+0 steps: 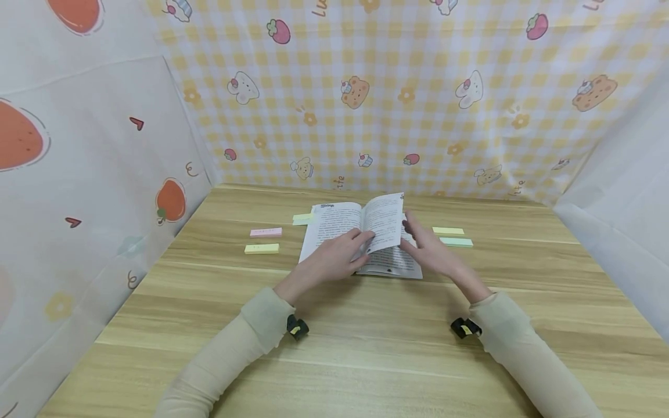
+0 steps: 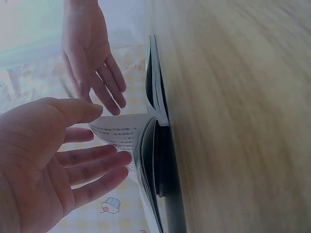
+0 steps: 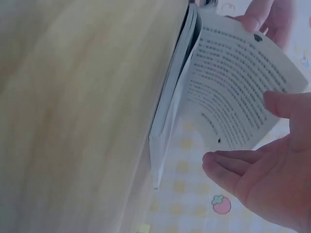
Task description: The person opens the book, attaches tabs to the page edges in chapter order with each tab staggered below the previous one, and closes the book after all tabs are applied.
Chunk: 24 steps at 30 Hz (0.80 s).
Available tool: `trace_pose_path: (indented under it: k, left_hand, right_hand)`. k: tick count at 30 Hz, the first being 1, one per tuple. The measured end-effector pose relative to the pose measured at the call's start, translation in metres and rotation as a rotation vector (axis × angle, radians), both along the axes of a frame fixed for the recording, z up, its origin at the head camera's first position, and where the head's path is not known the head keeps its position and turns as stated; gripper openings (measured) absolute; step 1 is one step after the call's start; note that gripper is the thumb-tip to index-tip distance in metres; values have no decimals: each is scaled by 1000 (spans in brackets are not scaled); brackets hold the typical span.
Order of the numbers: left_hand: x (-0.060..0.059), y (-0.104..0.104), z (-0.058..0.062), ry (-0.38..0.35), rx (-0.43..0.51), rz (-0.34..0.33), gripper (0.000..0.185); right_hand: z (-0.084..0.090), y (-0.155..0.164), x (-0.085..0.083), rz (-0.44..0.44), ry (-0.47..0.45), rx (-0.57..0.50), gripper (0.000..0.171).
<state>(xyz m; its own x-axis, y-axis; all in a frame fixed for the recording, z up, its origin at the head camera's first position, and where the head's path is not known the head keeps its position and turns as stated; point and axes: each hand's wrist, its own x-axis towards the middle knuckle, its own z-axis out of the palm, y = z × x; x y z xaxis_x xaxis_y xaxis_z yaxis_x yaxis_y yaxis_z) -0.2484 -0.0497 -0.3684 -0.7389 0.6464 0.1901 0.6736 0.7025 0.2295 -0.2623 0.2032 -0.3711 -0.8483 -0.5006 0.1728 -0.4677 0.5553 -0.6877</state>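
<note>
An opened book [image 1: 331, 226] lies on the table, with one printed leaf [image 1: 384, 223] raised from its right side. My left hand [image 1: 340, 255] is over the middle of the book, its thumb at the raised leaf's lower edge. In the left wrist view its fingers [image 2: 99, 167] are loosely extended beside the curved pages. My right hand [image 1: 431, 249] stands at the leaf's outer edge. The right wrist view shows its thumb near the printed face and its other fingers [image 3: 228, 167] fairly straight, without a clear grip. Yellow and green tabs [image 1: 303, 219] stick out of the book's left edge.
Left of the book lie a pink sticky-note pad [image 1: 266, 232] and a yellow one [image 1: 262, 249]. To the right are another yellow pad [image 1: 448, 231] and a green pad [image 1: 456, 242]. A patterned cloth [image 1: 387, 133] hangs behind the wooden table [image 1: 376, 348].
</note>
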Motion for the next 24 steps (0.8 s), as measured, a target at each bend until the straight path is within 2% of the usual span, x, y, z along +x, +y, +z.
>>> trace_pose_path:
  k: [4, 9, 17, 24]
  left_hand:
    - [0, 0, -1, -2, 11, -5, 50]
    - [0, 1, -2, 10, 16, -8, 51]
    - [1, 4, -5, 40, 6, -28, 50]
    - [3, 6, -2, -23, 2, -6, 54]
  right_hand:
    - [0, -5, 2, 23, 32, -8, 72]
    - [-1, -8, 5, 11, 54, -7, 77]
    - [2, -11, 9, -22, 17, 24, 80]
    - [3, -20, 13, -12, 5, 30, 75]
